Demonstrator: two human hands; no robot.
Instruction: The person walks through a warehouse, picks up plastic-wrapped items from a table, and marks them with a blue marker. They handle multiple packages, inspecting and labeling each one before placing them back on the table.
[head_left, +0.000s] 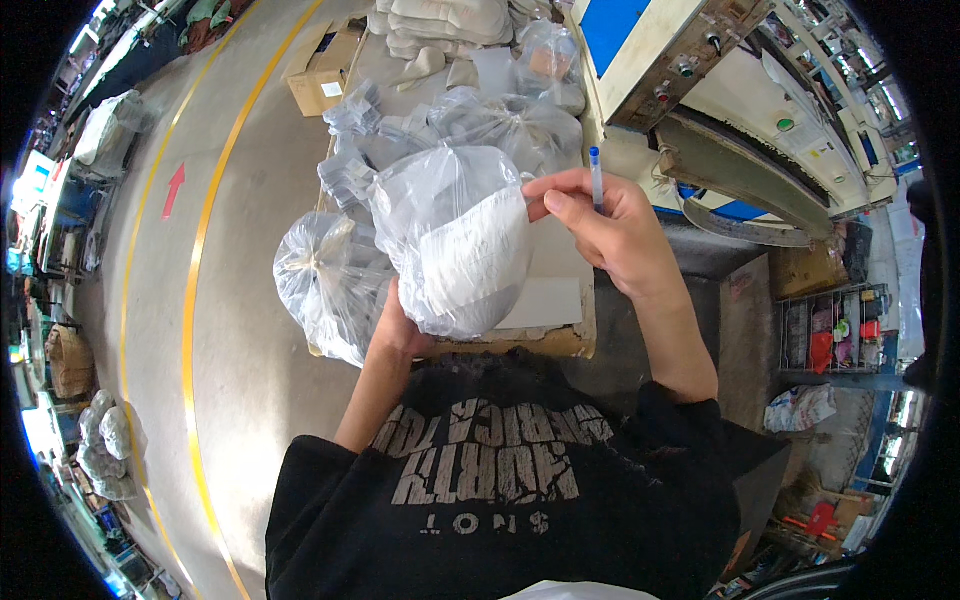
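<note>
A filled clear plastic bag (410,215) is tilted up before me, with a white sheet (470,250) showing on its near side. It holds grey and white pieces I cannot make out. My left hand (398,325) supports the bag from its lower left, the fingers mostly hidden behind it. At the bag's right edge, my right hand (615,225) has thumb and forefinger closed together, touching or nearly touching the plastic. A blue-capped pen (597,178) sticks up between the fingers of that hand.
A tied clear bag (330,275) sits to the left of the table (560,343). More filled bags (520,130) and grey bundles (350,175) lie beyond. At the right stands a machine (660,75); a wire basket (832,325) is below it. A cardboard box (322,75) sits far left.
</note>
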